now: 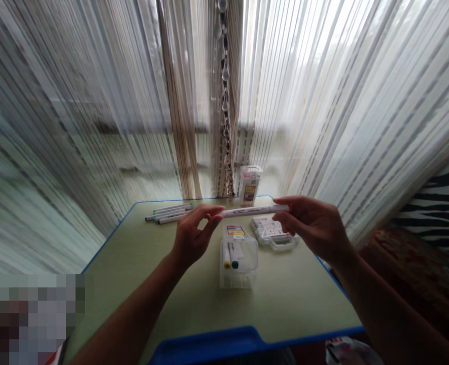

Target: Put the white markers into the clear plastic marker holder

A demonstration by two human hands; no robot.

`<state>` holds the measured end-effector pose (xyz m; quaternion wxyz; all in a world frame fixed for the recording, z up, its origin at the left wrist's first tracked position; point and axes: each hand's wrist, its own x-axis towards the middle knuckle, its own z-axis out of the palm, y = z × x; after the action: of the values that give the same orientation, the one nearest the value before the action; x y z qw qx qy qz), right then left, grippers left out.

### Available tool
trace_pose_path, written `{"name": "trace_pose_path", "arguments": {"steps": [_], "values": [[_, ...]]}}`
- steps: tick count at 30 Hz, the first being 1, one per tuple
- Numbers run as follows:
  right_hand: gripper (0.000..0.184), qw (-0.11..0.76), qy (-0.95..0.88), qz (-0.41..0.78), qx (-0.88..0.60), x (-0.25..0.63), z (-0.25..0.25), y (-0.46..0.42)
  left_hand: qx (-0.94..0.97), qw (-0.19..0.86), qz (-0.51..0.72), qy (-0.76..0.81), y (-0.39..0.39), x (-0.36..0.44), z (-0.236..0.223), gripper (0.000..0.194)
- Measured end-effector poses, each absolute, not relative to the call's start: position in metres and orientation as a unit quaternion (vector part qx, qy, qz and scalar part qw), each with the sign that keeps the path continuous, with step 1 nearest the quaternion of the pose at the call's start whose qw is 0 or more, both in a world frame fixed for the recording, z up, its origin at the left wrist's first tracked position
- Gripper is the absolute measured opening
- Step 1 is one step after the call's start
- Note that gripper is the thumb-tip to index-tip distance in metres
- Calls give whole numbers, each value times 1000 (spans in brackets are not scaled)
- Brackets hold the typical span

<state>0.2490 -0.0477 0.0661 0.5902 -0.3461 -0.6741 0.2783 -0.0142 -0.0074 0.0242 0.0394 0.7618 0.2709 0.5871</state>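
Note:
A white marker (249,211) is held level above the table, one end in each hand. My left hand (194,233) pinches its left end between thumb and fingers. At the other end, my right hand (315,225) grips the marker the same way. Below it stands an open clear plastic case (237,279) with a yellow-ended marker (227,256) and a dark green-ended marker (234,256) inside. Several white markers (171,213) lie together on the table, left of my left hand.
The pale green table (133,279) has a blue rim and a blue front tray (209,347). A clear carrying case with a handle (273,233) lies under my right hand. An upright clear box (250,185) stands at the back edge, before string curtains (133,101).

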Motion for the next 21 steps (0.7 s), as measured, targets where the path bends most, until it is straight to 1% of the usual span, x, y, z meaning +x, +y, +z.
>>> {"name": "trace_pose_path", "arguments": {"steps": [4,9,11,15,17,20,21], "values": [[20,569,-708,208,-362,254,67,-62,746,120,594,277,-11,-12,27,22],[20,523,-760,63,-382,260,70,-79,724,191,612,256,-13,-7,28,23],[21,506,-773,16,-382,261,71,-87,725,190,611,256,-14,-5,29,25],[23,510,-773,-40,-375,261,70,-109,755,119,592,256,-19,-2,31,31],[27,517,-769,-48,-373,260,67,-124,755,104,599,244,-21,-3,31,35],[34,524,-770,-35,-363,258,61,-153,719,117,641,241,-19,-6,29,36],[35,542,-757,-38,-362,258,59,-162,705,121,653,247,-17,-7,28,36]]}}
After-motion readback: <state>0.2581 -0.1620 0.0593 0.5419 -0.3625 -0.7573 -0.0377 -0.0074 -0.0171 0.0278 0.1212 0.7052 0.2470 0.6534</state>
